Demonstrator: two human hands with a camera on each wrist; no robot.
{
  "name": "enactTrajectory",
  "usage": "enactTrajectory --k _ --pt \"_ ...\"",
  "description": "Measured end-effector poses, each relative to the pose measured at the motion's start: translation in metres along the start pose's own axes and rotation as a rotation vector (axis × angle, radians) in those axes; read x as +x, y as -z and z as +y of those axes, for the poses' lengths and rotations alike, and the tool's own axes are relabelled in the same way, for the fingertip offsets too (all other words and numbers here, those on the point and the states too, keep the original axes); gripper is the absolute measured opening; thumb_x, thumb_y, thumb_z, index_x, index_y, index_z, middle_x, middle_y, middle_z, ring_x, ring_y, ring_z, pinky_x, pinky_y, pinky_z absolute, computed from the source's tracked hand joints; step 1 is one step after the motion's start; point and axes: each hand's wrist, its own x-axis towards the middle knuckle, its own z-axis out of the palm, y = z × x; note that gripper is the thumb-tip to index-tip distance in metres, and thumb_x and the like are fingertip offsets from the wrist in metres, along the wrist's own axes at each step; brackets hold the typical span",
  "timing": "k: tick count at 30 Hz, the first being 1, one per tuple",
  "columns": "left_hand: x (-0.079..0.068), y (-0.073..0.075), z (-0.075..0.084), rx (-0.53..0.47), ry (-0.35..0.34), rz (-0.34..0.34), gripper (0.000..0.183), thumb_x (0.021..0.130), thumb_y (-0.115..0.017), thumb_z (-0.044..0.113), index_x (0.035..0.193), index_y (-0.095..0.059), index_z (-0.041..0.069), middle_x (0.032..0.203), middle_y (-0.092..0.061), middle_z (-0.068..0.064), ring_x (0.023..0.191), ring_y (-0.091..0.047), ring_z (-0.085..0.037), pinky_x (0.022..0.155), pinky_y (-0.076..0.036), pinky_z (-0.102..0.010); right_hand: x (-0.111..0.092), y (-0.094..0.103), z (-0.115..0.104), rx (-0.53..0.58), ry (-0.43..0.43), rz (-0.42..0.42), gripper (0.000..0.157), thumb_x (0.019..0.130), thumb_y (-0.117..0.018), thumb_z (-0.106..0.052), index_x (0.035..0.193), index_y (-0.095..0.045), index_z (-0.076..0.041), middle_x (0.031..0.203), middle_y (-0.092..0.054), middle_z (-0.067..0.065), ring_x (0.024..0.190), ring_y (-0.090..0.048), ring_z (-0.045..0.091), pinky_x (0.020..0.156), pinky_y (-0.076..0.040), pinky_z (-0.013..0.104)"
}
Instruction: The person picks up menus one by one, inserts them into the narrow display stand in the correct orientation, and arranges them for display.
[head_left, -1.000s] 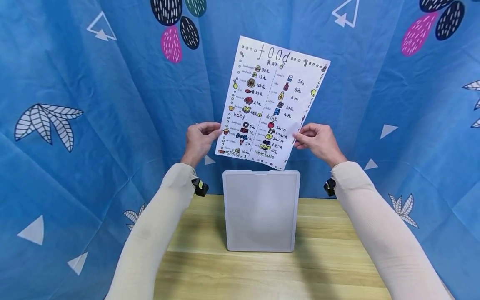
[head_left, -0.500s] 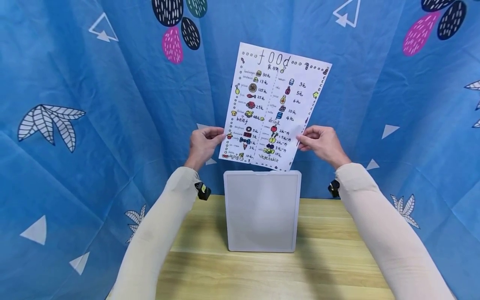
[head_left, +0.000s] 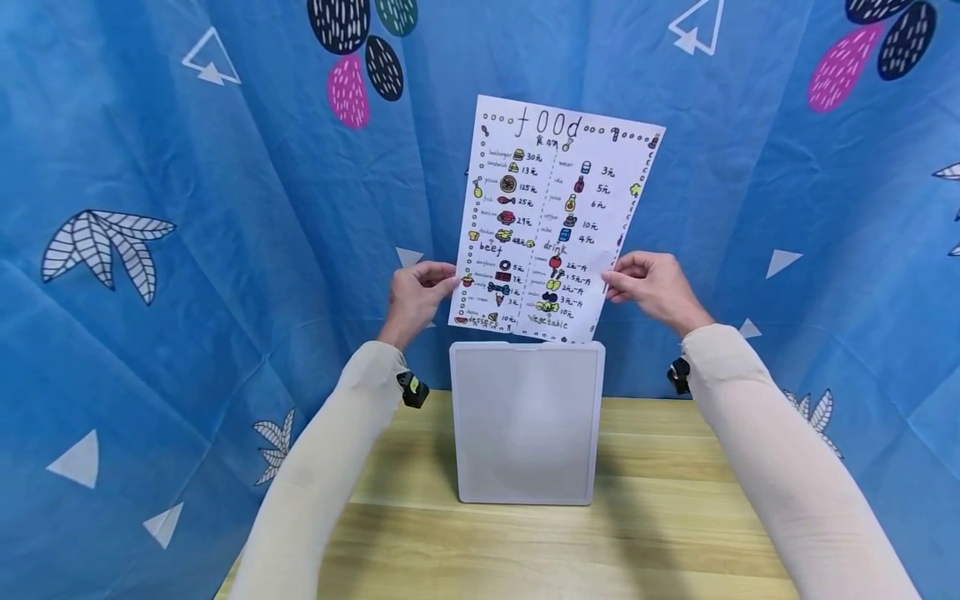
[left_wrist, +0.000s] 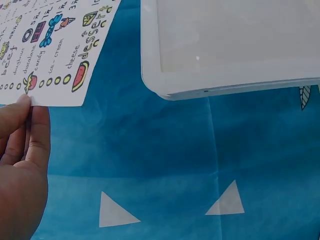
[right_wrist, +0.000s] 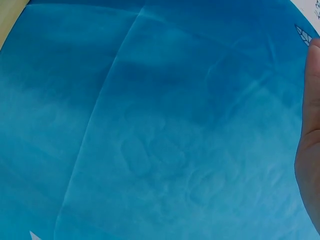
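Observation:
A hand-drawn paper menu headed "food" hangs in the air, tilted slightly clockwise, its drawings facing the head camera. My left hand pinches its left edge low down between thumb and fingers; the left wrist view shows that grip on the sheet near the watermelon drawing. On the opposite edge my right hand pinches the paper at a similar height. Just below the sheet, a pale grey framed panel stands upright on the wooden table. In the right wrist view, only part of the right hand shows.
A blue patterned curtain hangs behind and on both sides of the table. The panel's white frame also shows in the left wrist view, with the curtain past it. Black wrist cameras sit on both sleeves.
Both hands have shifted slightly right and down with the paper menu, and its tilt has lessened. Its lower edge now lies close to the panel's top. The panel stays where it was.

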Motion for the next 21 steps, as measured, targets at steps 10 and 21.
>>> enactTrajectory --k 10,21 --pt "-0.005 -0.004 -0.003 -0.001 0.021 -0.018 0.021 0.092 -0.073 0.012 0.112 -0.073 0.004 0.106 -0.071 -0.011 0.096 -0.067 -0.022 0.089 -0.056 -0.035 0.000 0.004 0.002 -0.041 -0.006 -0.017 0.024 0.095 -0.070 -0.015 0.101 -0.065 0.008 0.083 -0.072 0.009 0.070 -0.071 0.015 0.067 -0.058 0.023" --pt "-0.009 -0.011 -0.010 -0.012 0.032 -0.015 0.018 0.093 -0.072 0.010 0.110 -0.072 0.003 0.105 -0.071 -0.011 0.095 -0.067 -0.023 0.088 -0.056 -0.035 -0.002 0.008 0.002 -0.074 -0.021 -0.023 0.027 0.095 -0.070 -0.018 0.102 -0.066 0.007 0.085 -0.072 0.010 0.073 -0.071 0.018 0.068 -0.058 0.022"
